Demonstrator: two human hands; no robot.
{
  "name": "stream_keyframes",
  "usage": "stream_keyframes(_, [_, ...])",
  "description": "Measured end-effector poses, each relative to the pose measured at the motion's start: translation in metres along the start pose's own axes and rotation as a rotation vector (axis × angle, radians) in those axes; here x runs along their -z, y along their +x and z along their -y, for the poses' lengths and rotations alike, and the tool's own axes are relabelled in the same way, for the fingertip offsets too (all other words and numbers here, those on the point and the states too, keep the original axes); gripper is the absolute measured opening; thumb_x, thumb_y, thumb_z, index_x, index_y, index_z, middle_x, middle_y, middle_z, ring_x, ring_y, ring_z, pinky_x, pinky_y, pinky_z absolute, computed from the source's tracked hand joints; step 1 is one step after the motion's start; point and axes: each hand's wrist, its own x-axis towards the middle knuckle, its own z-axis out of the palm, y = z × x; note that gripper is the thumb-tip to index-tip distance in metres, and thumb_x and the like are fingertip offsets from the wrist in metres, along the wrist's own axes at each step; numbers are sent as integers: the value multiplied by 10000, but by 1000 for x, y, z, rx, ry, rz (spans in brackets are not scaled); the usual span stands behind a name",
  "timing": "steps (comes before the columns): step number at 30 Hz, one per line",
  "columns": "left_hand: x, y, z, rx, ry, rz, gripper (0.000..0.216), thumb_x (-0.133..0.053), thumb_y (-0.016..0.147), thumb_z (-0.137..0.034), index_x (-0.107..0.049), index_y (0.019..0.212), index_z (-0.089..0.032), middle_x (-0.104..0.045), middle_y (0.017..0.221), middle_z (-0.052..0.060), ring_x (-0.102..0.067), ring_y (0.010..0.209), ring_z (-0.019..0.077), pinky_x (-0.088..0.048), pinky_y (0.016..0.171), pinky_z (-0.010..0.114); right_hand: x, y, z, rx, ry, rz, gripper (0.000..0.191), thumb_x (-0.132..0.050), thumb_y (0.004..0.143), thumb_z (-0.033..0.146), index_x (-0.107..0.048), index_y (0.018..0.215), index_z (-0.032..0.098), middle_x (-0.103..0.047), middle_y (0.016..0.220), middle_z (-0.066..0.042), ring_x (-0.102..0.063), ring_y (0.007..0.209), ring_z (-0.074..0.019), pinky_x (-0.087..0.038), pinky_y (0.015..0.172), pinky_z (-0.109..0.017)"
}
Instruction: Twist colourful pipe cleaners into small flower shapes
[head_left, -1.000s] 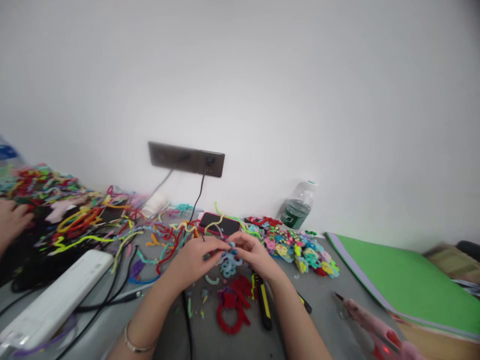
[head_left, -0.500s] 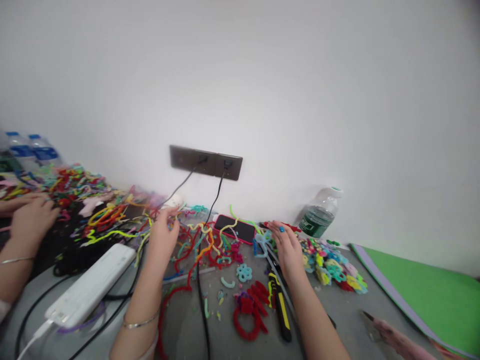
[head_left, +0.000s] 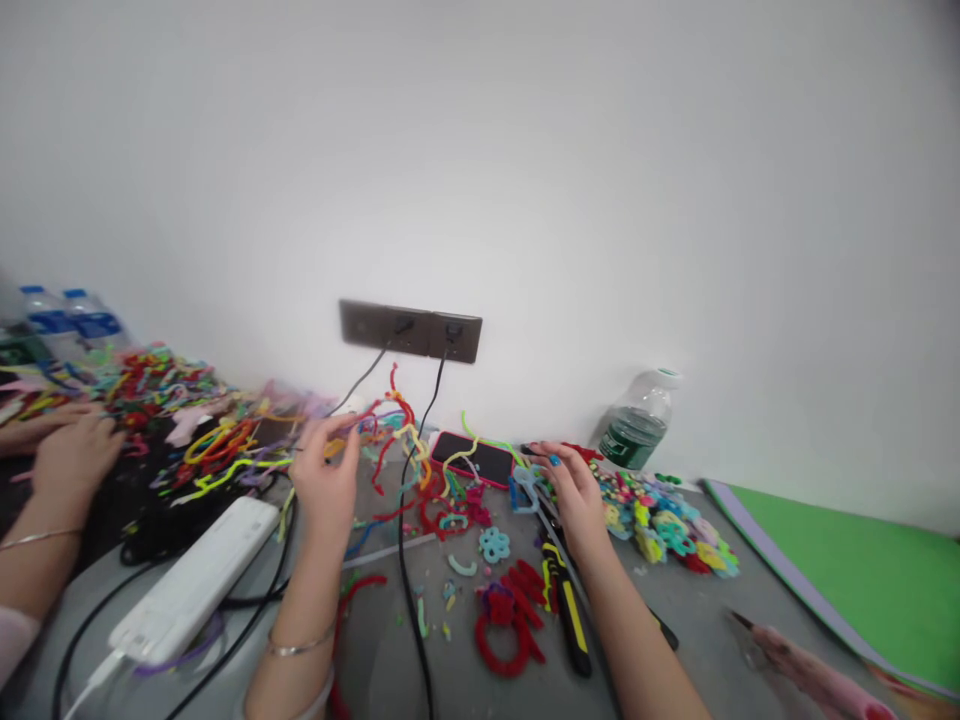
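My left hand [head_left: 326, 475] is raised over the pile, finger and thumb pinched on a tangle of red and orange pipe cleaners [head_left: 403, 405] that stands up near the wall. My right hand [head_left: 576, 495] is closed around a light blue pipe-cleaner flower [head_left: 526, 482], its loops showing left of the thumb and a pale stem running down under the wrist. The exact grip is partly hidden. Below lie yellow-and-black pliers [head_left: 571, 625], a red pipe-cleaner ring [head_left: 501, 648] and a turquoise flower [head_left: 494, 545]. Behind them rests a phone with a pink case [head_left: 476, 459].
A white power bank [head_left: 193, 578] and black cables [head_left: 409, 600] lie at left. Another person's hand [head_left: 75, 450] works by the colourful heap. A water bottle [head_left: 637, 420] leans on the wall, beside finished-looking flowers [head_left: 667, 525] and a green sheet [head_left: 847, 570].
My left hand has lifted the red and orange pipe cleaners out of the pile and up toward the socket. My right hand has shifted slightly left, with the light blue flower.
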Motion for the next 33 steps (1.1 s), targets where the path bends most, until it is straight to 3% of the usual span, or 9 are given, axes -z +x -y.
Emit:
stream_keyframes(2, [-3,-2,-2,21,-58,43,189,-554,860,-286,-679,964,-189,-705,963,60,-653,921,195,-505,848,312,-1,0,0,2,12,-12,320,-695,782,458,-651,979,210,-711,1036,-85,-678,915,-223,-507,839,-362])
stream_keyframes(6, [-13,-9,7,189,54,493,153,-591,745,-313,-678,797,-198,-696,698,18,-624,631,188,-491,628,291,-5,-1,4,2,7,31,322,-675,792,458,-638,988,206,-705,972,-73,-665,816,-203,-515,787,-360])
stream_keyframes(8, [-16,-11,8,257,44,622,174,-559,765,-344,-620,682,-204,-642,575,2,-580,544,174,-444,547,271,-7,-1,6,7,4,45,313,-670,796,453,-631,983,206,-703,934,-65,-649,761,-188,-511,753,-348])
stream_keyframes(10, [-15,-10,2,366,-93,570,222,-489,836,-390,-593,764,-207,-629,551,-13,-492,431,141,-377,448,247,-8,-2,9,3,11,41,313,-665,802,457,-627,983,205,-703,901,-58,-632,712,-174,-501,713,-328])
stream_keyframes(12, [-12,-9,-8,476,-253,397,229,-446,883,-419,-548,887,-214,-607,531,-42,-394,352,116,-307,380,230,-9,-2,11,-14,25,37,326,-664,807,470,-624,990,203,-704,859,-49,-615,661,-163,-485,655,-304])
stream_keyframes(15, [-10,-8,-20,501,-334,288,183,-427,908,-375,-514,967,-225,-580,509,-64,-352,332,111,-280,359,224,-11,-3,14,-45,70,86,355,-662,810,505,-622,982,198,-689,756,-28,-575,561,-143,-450,558,-275])
stream_keyframes(20, [-18,-13,-16,302,-234,375,188,-413,911,-341,-537,994,-227,-715,752,25,-617,598,182,-510,620,308,-19,-8,18,-122,140,340,338,-662,825,509,-640,950,196,-694,721,-24,-574,523,-128,-465,548,-267])
stream_keyframes(25, [-31,-22,-2,-14,35,638,267,-431,818,-290,-687,842,-219,-742,1060,95,-659,1012,291,-490,933,463,-24,-11,20,-154,165,448,342,-667,831,508,-670,984,202,-715,788,-39,-622,586,-141,-489,595,-279])
stream_keyframes(33, [-47,-44,-9,-309,109,780,273,-460,809,-259,-731,830,-240,-717,1038,117,-610,1115,333,-459,975,532,-26,-17,29,-213,225,679,455,-757,781,415,-632,1178,231,-685,1131,-76,-638,758,-127,-510,630,-235])
